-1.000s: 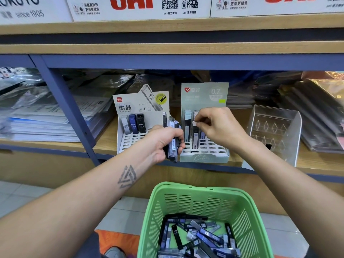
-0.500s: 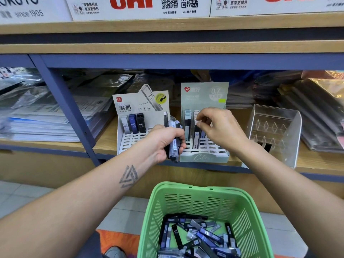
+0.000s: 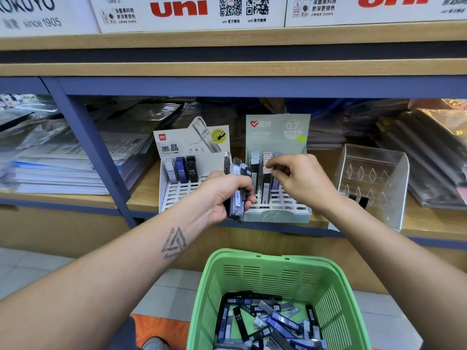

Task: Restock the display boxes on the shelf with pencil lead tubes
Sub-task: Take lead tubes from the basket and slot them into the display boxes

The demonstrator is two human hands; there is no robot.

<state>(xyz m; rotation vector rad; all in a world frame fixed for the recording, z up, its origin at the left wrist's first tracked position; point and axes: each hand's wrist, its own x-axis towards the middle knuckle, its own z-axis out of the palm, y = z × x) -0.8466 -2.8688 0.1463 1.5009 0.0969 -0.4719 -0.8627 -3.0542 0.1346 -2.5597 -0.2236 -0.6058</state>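
A bundle of pencil lead tubes [image 3: 237, 190] is gripped upright in the left hand [image 3: 225, 195], whose fingers are curled round it, in front of the gap between two display boxes on the wooden shelf [image 3: 141, 198]. The top of a single tube [image 3: 265, 183] standing in the pale green display box [image 3: 277, 170] is pinched between the thumb and fingertips of the right hand [image 3: 300, 180]; the hand is held over the middle rows of that box. Several tubes are seen standing in the back rows of the green box, while its front slots are left unfilled. The green box is marked "0.7" on its back card.

Just to its left, a white display box [image 3: 194, 162] marked "HB 0.5" is placed, and three tubes, one white, one blue and one black, are stood side by side in its back row [image 3: 181, 170].

Below the hands, a green plastic basket [image 3: 275, 276] is seen, with many loose lead tubes [image 3: 267, 324] lying jumbled in its bottom. To the right of the green box a clear acrylic holder [image 3: 374, 185] is set on the shelf. Stacks of plastic-wrapped stationery [image 3: 50, 157] are piled at the left and right of the shelf, and cartons printed "uni" [image 3: 179, 8] are lined along the shelf above.
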